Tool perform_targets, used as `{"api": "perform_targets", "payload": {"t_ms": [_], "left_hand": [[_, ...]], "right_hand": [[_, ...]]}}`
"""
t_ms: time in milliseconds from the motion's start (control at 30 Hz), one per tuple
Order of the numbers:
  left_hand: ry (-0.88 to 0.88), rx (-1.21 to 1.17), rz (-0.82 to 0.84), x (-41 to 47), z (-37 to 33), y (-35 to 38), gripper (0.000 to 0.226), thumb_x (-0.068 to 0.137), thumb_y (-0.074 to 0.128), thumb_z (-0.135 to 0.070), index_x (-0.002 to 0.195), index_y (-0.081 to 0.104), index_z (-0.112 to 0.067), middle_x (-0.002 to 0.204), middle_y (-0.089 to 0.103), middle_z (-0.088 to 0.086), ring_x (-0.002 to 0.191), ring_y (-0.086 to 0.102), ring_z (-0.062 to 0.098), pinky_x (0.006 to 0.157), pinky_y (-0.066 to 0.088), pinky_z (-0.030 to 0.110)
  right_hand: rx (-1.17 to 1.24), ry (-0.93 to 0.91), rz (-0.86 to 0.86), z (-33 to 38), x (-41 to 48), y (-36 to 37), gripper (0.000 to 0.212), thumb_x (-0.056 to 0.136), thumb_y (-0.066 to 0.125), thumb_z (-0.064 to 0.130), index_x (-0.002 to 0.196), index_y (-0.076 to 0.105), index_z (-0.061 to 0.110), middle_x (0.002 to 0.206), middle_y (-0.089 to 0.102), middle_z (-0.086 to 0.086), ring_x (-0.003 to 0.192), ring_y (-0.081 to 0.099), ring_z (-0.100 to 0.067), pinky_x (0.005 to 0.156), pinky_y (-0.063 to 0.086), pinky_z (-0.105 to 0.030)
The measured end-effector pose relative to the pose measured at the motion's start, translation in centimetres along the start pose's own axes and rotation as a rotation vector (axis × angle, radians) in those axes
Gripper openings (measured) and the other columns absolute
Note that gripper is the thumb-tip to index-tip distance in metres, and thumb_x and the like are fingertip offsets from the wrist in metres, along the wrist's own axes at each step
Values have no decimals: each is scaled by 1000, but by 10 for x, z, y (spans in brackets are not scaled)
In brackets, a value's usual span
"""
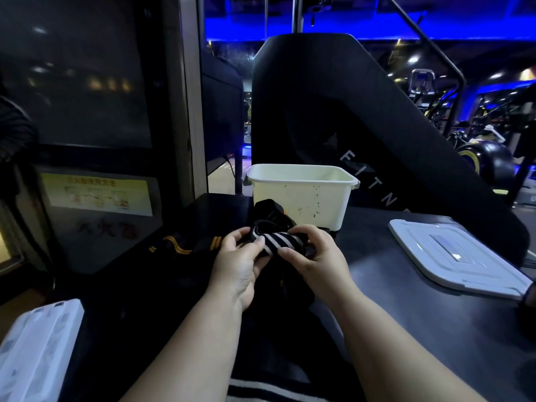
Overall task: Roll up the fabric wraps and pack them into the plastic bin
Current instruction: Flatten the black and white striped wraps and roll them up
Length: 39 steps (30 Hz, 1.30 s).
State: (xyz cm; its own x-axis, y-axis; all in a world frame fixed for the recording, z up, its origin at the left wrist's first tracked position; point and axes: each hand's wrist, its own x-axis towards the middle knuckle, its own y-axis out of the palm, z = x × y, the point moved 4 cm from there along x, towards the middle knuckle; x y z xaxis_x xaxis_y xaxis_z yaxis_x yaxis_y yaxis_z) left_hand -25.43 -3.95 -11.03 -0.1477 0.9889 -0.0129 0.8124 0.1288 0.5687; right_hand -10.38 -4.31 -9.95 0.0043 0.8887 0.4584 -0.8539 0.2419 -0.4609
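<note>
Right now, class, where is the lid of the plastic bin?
In the head view the lid lies flat on the dark table at the right, beside the right hand and to the right of the open bin.

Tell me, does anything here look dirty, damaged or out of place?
Yes. The plastic bin has dark specks on its front wall, like dirt or stains. Its lid lies apart on the table, to the right.

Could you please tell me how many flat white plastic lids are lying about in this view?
2: one lid lies on the dark table right of the plastic bin; the other lid sits at the lower left corner, cut off by the picture's edge.
</note>
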Motion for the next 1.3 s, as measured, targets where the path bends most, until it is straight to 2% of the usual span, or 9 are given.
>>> {"api": "perform_targets", "payload": {"t_ms": [200, 300, 400, 767, 933, 1000, 1100, 1200, 1300], "left_hand": [[61, 66, -5, 0, 1, 1, 24, 96, 59, -23, 110, 53, -5, 113, 66, 20, 103, 66, 26, 74, 57, 26], [143, 206, -28, 0, 2, 1, 26, 97, 58, -27, 111, 53, -5, 105, 66, 12, 99, 66, 18, 77, 54, 22], [240, 442, -39, 0, 2, 0, 24, 94, 62, -25, 112, 52, -13, 102, 62, 2, 92, 63, 9, 76, 49, 16], [463, 951, 79, 0, -3, 0, 44, 90, 63, -38, 133, 54, -31, 141, 32, -8, 134, 29, 11, 106, 24, 22], [490, 960, 56, -2, -7, -1, 39, 89, 67, -34, 125, 59, -22, 121, 50, -8, 109, 42, 4, 85, 30, 7], [541, 961, -13, -2, -11, -2, 36, 89, 68, -32, 121, 63, -17, 111, 53, -8, 104, 44, 4, 76, 30, 3], [573, 918, -68, -3, -15, -3, 32, 86, 70, -36, 113, 68, -18, 109, 63, -5, 103, 56, 11, 82, 40, 21], [584, 858, -81, -4, -15, -4, 23, 82, 73, -40, 101, 70, -27, 96, 70, -4, 94, 64, 16, 81, 52, 31], [530, 695, -61, -6, -18, -3, 16, 80, 76, -33, 89, 63, -35, 85, 69, -3, 81, 67, 10, 74, 54, 27]], "right_hand": [[29, 2, -104, -6, 6, -2, 14, 82, 75, 30, 83, 63, 24, 96, 60, 14, 89, 55, 3, 75, 40, -8], [420, 183, -77, -11, 4, -4, 33, 76, 72, 51, 76, 59, 21, 75, 58, -4, 71, 53, -25, 69, 47, -41], [766, 302, -37, -13, 3, -5, 42, 83, 68, 53, 81, 48, 15, 78, 49, -13, 63, 44, -28, 54, 37, -40], [1031, 443, -51, -21, 2, -11, 38, 95, 54, 34, 119, 58, 5, 112, 67, -21, 98, 67, -34, 89, 51, -49], [831, 387, -89, -17, 1, -13, 20, 96, 58, 30, 99, 56, 11, 92, 65, -16, 76, 66, -25, 57, 56, -36], [578, 260, -149, -17, 3, -16, 9, 93, 64, 26, 101, 60, 28, 103, 65, -12, 87, 65, -24, 74, 57, -39], [350, 41, -119, -4, 3, -19, 57, 92, 60, 7, 118, 53, 57, 121, 58, 12, 108, 58, -9, 95, 48, -26], [281, -91, 5, 10, 2, -18, 80, 83, 54, -12, 126, 48, 56, 131, 48, 29, 124, 45, 6, 105, 37, -18], [364, -91, 128, 11, 1, -16, 65, 76, 67, -1, 123, 51, 41, 116, 59, 26, 112, 56, 3, 93, 48, -18]]}}
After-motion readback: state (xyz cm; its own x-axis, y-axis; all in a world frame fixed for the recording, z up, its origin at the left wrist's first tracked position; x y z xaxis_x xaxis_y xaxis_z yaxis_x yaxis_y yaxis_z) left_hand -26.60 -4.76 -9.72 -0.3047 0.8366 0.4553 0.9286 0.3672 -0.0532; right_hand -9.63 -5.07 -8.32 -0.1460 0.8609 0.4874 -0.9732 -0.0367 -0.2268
